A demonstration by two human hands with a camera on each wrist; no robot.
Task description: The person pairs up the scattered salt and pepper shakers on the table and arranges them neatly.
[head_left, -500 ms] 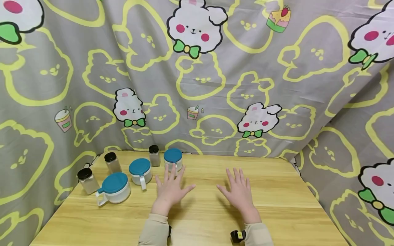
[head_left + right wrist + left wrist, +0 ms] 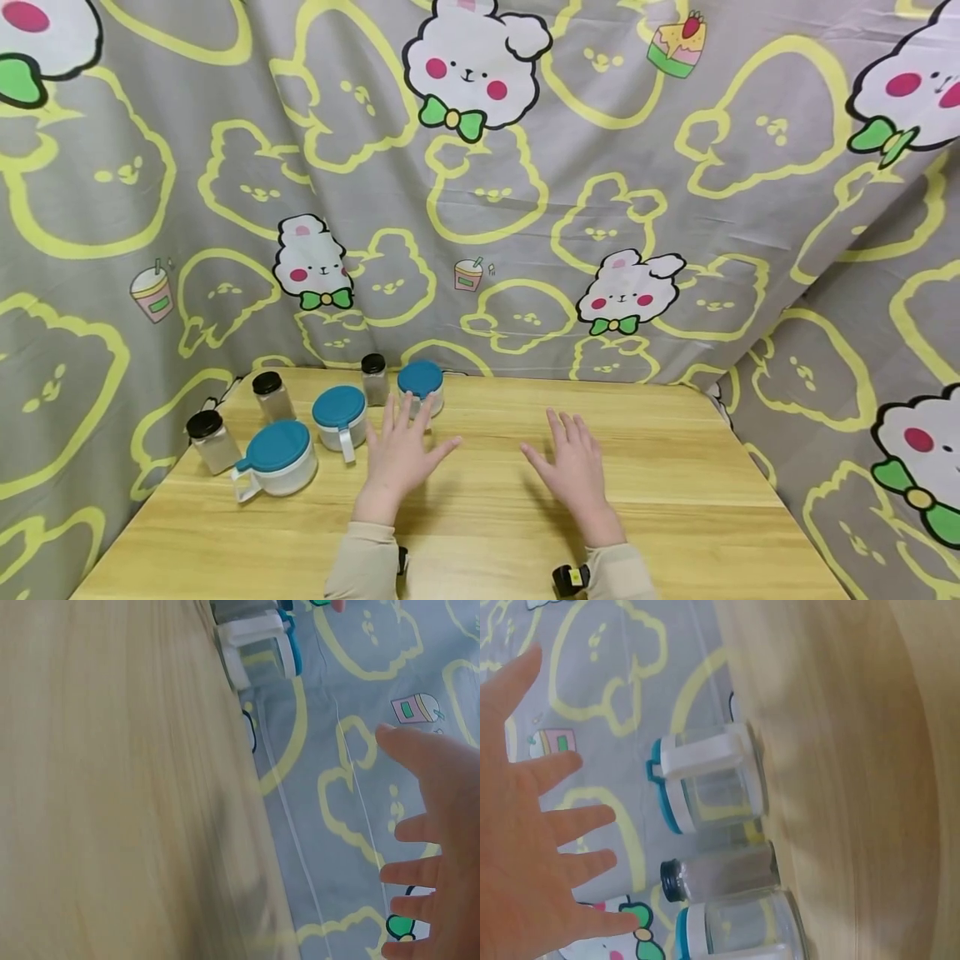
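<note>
My left hand (image 2: 396, 462) is spread over the table with fingers straight, holding nothing. Its fingertips overlap the far blue-lidded jar (image 2: 420, 379) in the head view. In the left wrist view that clear jar (image 2: 712, 784) with a white handle stands beyond the spread fingers, apart from them. My right hand (image 2: 579, 471) is also held over the wood, fingers extended and nothing in it. The right wrist view shows the right hand (image 2: 450, 840) well away from a blue-lidded jar (image 2: 262, 656). A second handled jar (image 2: 340, 408) stands just left of my left hand.
Further left on the wooden table (image 2: 495, 533) is a wider blue-lidded pot (image 2: 281, 454). Black-capped jars stand around it: one at the left (image 2: 210, 442), another behind (image 2: 273, 396), and a third (image 2: 375, 379) near the back edge. A patterned curtain (image 2: 510, 208) hangs behind.
Both hands have shifted slightly left, the left hand a little further toward the second jar. Both remain spread. The jars have stayed in place.
</note>
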